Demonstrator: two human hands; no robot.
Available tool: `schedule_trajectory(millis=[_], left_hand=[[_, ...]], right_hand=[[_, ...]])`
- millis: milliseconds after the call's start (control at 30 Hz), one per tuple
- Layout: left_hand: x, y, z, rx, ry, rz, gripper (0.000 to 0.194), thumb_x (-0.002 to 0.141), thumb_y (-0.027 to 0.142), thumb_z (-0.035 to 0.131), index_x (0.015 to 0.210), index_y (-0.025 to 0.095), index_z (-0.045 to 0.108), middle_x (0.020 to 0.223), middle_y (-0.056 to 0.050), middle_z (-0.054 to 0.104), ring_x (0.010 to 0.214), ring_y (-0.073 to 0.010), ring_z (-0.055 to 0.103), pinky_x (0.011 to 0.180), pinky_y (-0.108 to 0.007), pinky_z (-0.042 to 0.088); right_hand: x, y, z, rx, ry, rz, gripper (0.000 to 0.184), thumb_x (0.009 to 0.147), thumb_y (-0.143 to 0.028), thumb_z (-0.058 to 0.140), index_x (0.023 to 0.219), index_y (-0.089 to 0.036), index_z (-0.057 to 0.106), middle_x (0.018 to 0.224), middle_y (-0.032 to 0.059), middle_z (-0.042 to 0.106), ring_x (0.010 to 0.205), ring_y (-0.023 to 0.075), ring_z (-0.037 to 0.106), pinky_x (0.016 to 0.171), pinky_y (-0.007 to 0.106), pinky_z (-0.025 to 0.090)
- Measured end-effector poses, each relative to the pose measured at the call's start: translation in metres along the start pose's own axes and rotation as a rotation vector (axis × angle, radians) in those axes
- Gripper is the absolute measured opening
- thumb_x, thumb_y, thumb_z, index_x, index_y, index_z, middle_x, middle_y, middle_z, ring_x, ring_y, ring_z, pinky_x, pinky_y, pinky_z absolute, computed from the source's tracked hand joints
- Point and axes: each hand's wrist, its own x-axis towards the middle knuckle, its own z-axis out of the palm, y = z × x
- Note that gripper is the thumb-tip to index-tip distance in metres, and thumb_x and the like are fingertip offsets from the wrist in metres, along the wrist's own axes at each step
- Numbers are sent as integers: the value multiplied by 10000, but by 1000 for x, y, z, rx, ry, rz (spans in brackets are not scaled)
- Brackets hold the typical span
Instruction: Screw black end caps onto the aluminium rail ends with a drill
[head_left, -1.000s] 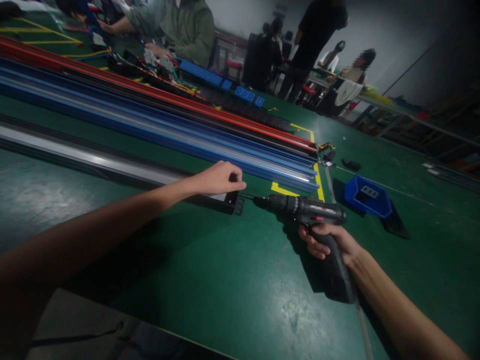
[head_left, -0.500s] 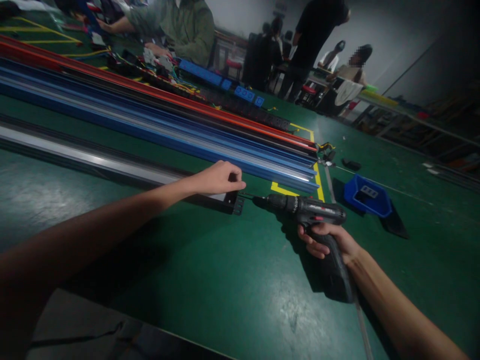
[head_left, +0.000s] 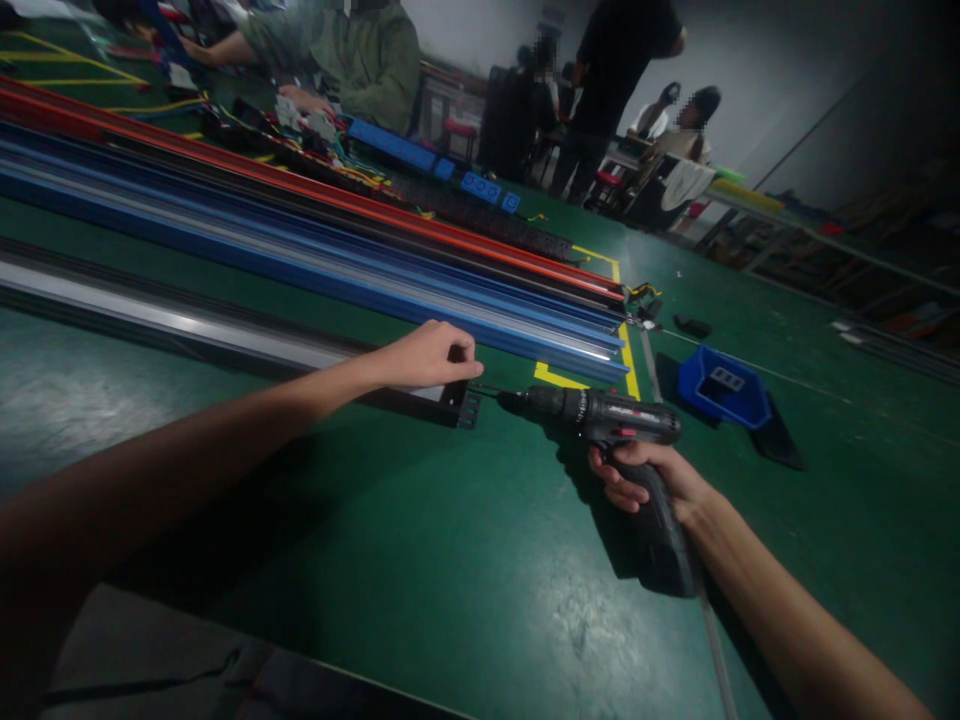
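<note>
My right hand [head_left: 645, 475] is wrapped round the grip of a black cordless drill [head_left: 600, 412]. The drill lies level, its bit pointing left into the black end bracket [head_left: 461, 405] of a long grey and black metal rail [head_left: 172, 325]. My left hand [head_left: 427, 357] rests on top of that rail's end with its fingers curled down over it, right beside the drill's tip. The rail runs away to the left across the green table [head_left: 450, 560].
Blue rails [head_left: 315, 270] and a red rail [head_left: 337, 200] lie in a row behind. A blue parts bin [head_left: 724, 388] sits to the right on a black mat. Other people work at the table's far side, near blue socket strips [head_left: 420, 158].
Hands, drill and rail keep their places against each other. The whole view has slid a little up and to the left, as my head moved.
</note>
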Motion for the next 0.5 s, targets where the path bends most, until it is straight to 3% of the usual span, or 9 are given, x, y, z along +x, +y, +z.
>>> schedule_trajectory(millis=[500], left_hand=[[-1,1,3,7,19,18,328,890,447,614,755,157,687,629,15,629,577,-98,516,602,-242,327]], right_hand=[[0,-1,1,-29,-31,-14,206,838,-218,669,976,-73,719,714,20,612,431,36,407,466,188,473]])
